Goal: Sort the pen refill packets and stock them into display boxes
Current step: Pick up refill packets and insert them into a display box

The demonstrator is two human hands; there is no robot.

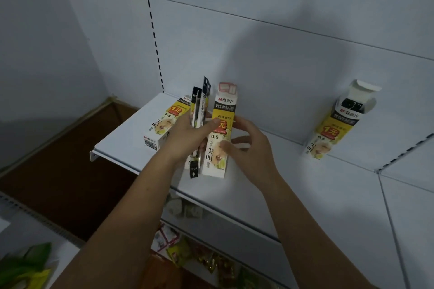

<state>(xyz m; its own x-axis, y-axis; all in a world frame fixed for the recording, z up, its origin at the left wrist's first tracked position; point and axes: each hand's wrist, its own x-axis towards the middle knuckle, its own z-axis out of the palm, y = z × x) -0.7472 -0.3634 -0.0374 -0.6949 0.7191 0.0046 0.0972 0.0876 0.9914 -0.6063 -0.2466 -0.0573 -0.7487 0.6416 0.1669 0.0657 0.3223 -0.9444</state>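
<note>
Stocking step seems in hand: the left hand (187,138) grips a few black refill packets (196,110), thumb on the middle display box (217,148), which stands on the shelf (293,171), the right hand (249,148) clasping it too; next move prob. needs the packets aimed into its top.

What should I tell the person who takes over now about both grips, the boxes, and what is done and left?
Left grip holds a few refill packets.
Right grip holds the middle box upright over the shelf.
Left box lies flat; right box stands open by the back wall.
Done: packets in hand.
Left, likely: put them into the middle box.
</note>
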